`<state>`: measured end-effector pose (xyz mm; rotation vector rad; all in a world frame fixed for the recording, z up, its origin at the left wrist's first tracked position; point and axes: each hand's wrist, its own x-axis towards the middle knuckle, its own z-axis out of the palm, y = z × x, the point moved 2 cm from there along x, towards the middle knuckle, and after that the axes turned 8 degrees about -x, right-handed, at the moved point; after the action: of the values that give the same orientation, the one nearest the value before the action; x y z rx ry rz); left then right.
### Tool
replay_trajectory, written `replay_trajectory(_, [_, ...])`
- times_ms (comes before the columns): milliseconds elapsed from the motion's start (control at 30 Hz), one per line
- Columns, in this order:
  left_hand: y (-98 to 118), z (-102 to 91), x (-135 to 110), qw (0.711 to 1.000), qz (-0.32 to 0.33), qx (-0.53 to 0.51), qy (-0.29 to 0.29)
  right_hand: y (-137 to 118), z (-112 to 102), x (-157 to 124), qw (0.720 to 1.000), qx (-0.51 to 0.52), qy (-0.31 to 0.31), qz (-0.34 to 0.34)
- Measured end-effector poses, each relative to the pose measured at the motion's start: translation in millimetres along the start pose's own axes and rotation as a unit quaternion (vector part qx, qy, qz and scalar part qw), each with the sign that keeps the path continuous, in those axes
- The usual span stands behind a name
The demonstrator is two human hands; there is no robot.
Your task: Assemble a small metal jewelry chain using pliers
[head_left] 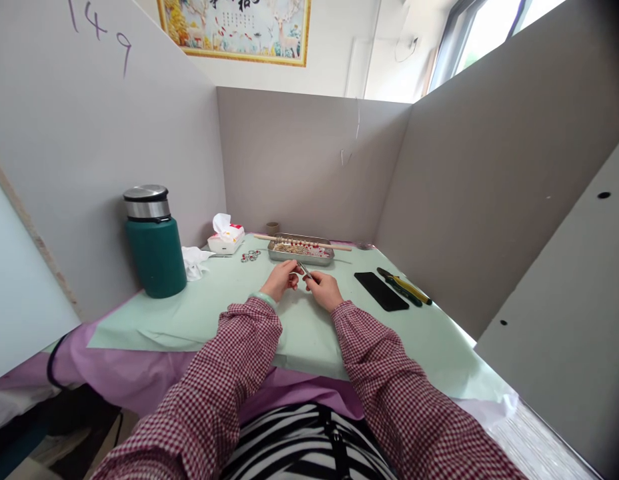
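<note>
Over the middle of the table my right hand [324, 289] is closed around a slim silver metal tool [305, 270], which looks like tweezers. The tool's tip points up and left toward my left hand [280, 280]. The fingers of that hand are pinched together at the tip; whatever they hold is too small to make out. Just beyond both hands stands a metal tray [284, 259] of small gold and red pieces. Across it lies a wooden stick [341, 247] with small red and gold pieces along it. Left of the tray is a cluster of small silver and red pieces [251, 255].
A green bottle [156, 257] stands at the left, near a crumpled tissue [194, 262] and a tissue pack [226, 238]. To the right lie a black phone-like slab [381, 291] and yellow-and-green-handled pliers [407, 287]. Grey partitions [309, 153] enclose the table. A small brown cup [272, 228] sits behind.
</note>
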<state>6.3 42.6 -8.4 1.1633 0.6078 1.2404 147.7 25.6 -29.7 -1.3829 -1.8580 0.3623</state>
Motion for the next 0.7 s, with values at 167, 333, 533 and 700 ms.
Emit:
replay_trajectory(167, [0.3, 0.3, -0.2, 0.999, -0.002, 0.033, 0.014, -5.2, -2.7, -3.5, 0.994, -0.095, 0.042, -0.020])
replay_trajectory(333, [-1.8, 0.1, -1.0, 0.996, -0.015, 0.084, 0.021, -7.7, -4.7, -5.6, 0.985, -0.158, 0.067, -0.023])
replay_trajectory(533, [-3.7, -2.3, 0.2, 0.992, -0.008, 0.122, 0.021, -7.3, -4.2, -5.2, 0.981, -0.178, 0.071, -0.011])
replay_trajectory(700, [-6.7, -2.7, 2.2, 0.991, -0.015, 0.130, 0.010, -8.2, -3.6, -6.5, 0.987, -0.152, 0.060, -0.004])
